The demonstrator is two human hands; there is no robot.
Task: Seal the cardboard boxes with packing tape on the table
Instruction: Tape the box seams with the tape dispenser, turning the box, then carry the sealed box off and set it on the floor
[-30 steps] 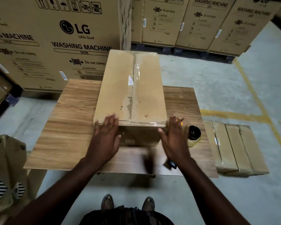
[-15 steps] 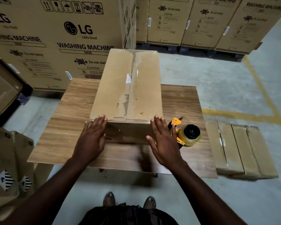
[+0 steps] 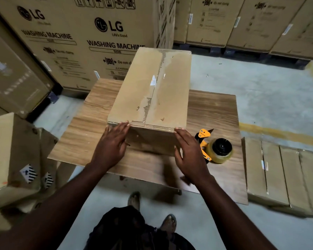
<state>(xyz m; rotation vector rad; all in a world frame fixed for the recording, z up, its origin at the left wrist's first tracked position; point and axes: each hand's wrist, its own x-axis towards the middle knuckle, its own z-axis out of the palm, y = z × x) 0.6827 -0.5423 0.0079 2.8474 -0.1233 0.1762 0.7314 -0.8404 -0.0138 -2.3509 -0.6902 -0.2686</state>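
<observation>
Cardboard box: hands touching near face.

Warehouse floor for boxed appliances. Along the back, rows of tall brown cardboard cartons printed "LG", "WASHING MACHINE" and "Do not clamp", raised on dark pallets. Underfoot, bare grey concrete floor marked with a painted yellow line. At the right, down on the concrete, a flat stack of folded brown cardboard. In the middle, a wood-grain packing table bearing a long brown cardboard box taped along its top seam and, just beside it, a yellow-and-black tape dispenser loaded with a roll. At the left, a worn brown carton with striped black-and-white labels.
</observation>
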